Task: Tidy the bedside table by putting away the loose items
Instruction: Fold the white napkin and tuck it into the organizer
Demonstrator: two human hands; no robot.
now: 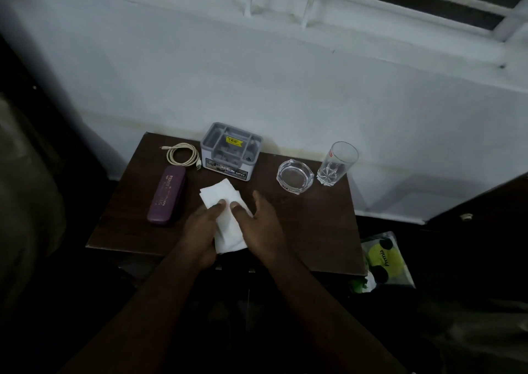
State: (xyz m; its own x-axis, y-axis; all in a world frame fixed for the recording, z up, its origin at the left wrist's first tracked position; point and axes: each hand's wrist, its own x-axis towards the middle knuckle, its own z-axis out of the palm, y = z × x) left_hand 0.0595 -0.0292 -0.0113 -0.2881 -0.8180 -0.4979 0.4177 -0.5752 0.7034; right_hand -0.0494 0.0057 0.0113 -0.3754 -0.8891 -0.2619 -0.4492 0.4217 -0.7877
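Observation:
A white tissue (221, 195) lies over the front middle of the dark wooden bedside table (314, 231), between my two hands. My left hand (200, 231) grips its left side, thumb on top and fingers underneath. My right hand (264, 225) is at its right side, with the thumb resting on the tissue and the fingers straight. A purple glasses case (167, 193) lies at the left. A coiled cream cable (183, 153) sits behind it. A grey organiser box (230, 151) stands at the back middle.
A glass ashtray (294, 175) and an empty drinking glass (337, 162) stand at the back right of the table. A white wall runs behind. A plastic bag with a green and yellow print (385, 259) lies on the floor to the right. Dark furniture flanks both sides.

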